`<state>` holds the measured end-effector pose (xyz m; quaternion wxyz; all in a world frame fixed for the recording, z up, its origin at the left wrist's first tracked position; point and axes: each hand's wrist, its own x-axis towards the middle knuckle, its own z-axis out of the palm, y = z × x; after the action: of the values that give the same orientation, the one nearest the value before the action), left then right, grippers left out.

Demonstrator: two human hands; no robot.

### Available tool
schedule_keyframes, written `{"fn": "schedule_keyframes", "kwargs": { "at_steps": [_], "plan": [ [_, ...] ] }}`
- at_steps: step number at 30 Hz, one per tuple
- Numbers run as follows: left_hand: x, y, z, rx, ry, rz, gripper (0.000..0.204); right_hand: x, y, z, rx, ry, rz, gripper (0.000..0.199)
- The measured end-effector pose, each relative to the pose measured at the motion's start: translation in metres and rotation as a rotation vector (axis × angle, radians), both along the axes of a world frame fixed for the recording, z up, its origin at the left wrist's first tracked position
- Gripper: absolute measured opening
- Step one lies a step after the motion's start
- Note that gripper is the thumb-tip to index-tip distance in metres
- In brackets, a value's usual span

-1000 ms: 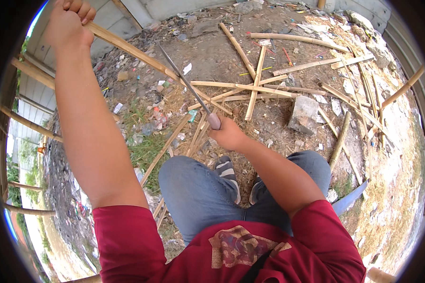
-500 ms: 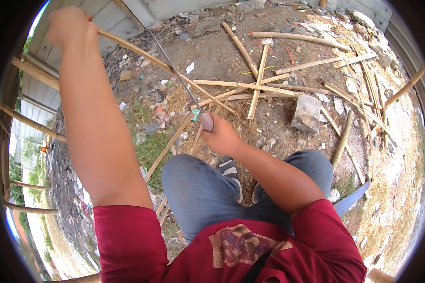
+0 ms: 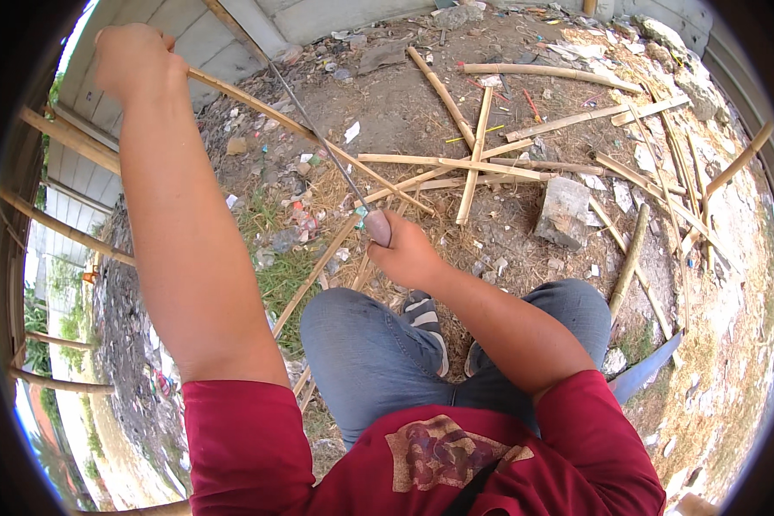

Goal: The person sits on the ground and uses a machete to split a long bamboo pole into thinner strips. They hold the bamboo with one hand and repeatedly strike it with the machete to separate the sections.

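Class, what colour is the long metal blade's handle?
The rounded handle in the right hand is pinkish-grey, best seen in head view.

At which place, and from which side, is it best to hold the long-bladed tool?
Best by its thick, rounded handle, probably from the right, as the right hand grips it: the handle sits at the near end, while the thin blade points away, forward and left, crossing the bamboo strip.

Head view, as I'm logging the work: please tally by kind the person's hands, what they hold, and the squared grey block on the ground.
Hands: 2 (left hand, right hand)
Bamboo strip, in the left: 1
Long-bladed tool, in the right: 1
Squared grey block: 1
Total: 5
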<state>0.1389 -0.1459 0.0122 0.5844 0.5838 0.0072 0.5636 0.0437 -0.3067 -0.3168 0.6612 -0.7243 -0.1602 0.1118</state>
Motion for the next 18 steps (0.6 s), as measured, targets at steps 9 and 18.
{"fn": "schedule_keyframes", "kwargs": {
  "at_steps": [9, 18],
  "plan": [
    [0.001, 0.004, 0.005, -0.058, -0.042, -0.182, 0.007, 0.012, 0.002, -0.096, -0.265, 0.310, -0.164, 0.042],
    [-0.007, 0.017, 0.001, 0.005, -0.033, -0.389, 0.027, 0.005, -0.004, -0.019, -0.083, -0.072, 0.057, 0.037]
  ]
}}
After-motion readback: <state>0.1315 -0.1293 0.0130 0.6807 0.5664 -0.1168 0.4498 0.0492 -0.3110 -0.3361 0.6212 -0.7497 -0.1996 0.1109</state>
